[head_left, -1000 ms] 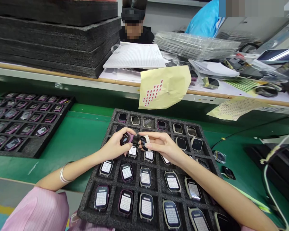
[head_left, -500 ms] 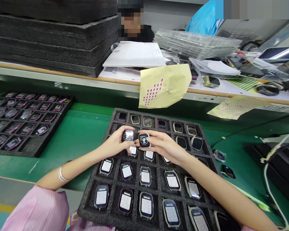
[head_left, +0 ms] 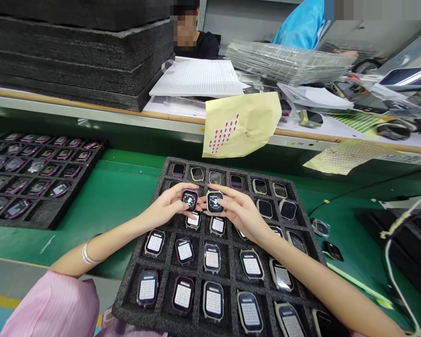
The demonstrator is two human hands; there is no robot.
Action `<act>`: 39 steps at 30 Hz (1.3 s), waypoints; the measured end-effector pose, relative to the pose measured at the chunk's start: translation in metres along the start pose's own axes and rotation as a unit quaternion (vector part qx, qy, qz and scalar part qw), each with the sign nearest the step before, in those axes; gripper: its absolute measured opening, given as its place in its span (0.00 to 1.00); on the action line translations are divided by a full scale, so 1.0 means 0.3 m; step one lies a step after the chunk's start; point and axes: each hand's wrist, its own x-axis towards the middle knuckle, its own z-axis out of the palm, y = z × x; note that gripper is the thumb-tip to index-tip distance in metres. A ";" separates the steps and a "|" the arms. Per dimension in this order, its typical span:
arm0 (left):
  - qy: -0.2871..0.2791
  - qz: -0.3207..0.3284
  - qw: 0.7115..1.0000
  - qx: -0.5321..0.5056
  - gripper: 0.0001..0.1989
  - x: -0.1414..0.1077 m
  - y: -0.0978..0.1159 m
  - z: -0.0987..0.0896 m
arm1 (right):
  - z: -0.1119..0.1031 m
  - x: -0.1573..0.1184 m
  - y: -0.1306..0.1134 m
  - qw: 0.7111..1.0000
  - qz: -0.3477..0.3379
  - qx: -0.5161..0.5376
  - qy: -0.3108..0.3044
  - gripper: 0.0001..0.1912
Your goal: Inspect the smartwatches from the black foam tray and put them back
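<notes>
Above the black foam tray, my left hand holds a purple-framed watch with its thumb on the lit face. My right hand grips a silver-framed watch, a fingertip touching its screen. Both screens show a dark dial, and the two watches are side by side with a small gap between them. In the tray's compartments lie several watches; those in the nearer rows mostly show white keypad-like screens, such as the watch at the front, while those in the back rows are dark.
A second foam tray of purple watches lies at the left. Stacked black foam, papers and plastic trays fill the shelf. A yellow sheet hangs from its edge. Behind sits a person. Cables hang at the right.
Both watches are now turned more squarely to the camera, their dials plainer to see. My right hand has shifted slightly right with its watch. The person behind has moved a little left.
</notes>
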 end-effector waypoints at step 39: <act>-0.040 0.057 0.997 0.019 0.14 -0.015 0.000 0.011 | 0.005 0.004 0.015 0.999 -0.038 -0.032 0.002 0.14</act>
